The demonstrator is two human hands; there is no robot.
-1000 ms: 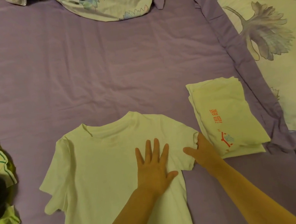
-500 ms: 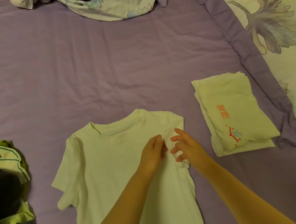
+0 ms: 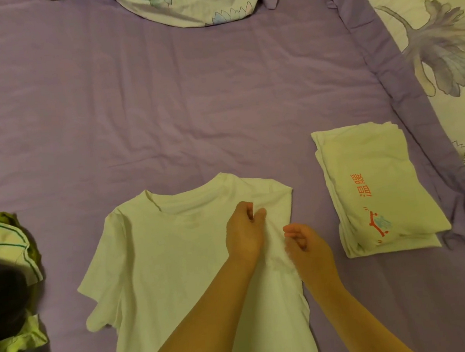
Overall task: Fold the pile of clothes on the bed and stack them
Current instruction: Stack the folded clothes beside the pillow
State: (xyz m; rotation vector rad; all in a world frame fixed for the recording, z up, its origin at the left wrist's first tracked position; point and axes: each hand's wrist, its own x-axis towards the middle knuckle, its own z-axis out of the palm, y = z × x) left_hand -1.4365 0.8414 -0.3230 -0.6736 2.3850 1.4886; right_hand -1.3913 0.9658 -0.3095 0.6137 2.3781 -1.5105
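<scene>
A white T-shirt [image 3: 177, 266] lies face up on the purple bed sheet [image 3: 162, 111], collar away from me. Its right sleeve is folded in over the chest. My left hand [image 3: 245, 231] rests on the chest with fingers curled, pinching the folded-in fabric. Just to its right, my right hand [image 3: 307, 243] has its fingers curled on the same fold at the shirt's right edge. A folded stack of white shirts [image 3: 377, 190], the top one with red print, sits to the right. An unfolded pile of green, white and dark clothes [image 3: 6, 254] lies at the left edge.
A floral quilt with a purple border [image 3: 441, 56] covers the right side of the bed. A bunched floral pillowcase [image 3: 195, 3] lies at the top. Bare purple sheet stretches beyond the shirt's collar.
The right sleeve has been folded in over the shirt. My left hand went from lying flat to curled, and both hands came together on the fold, then drew slightly apart.
</scene>
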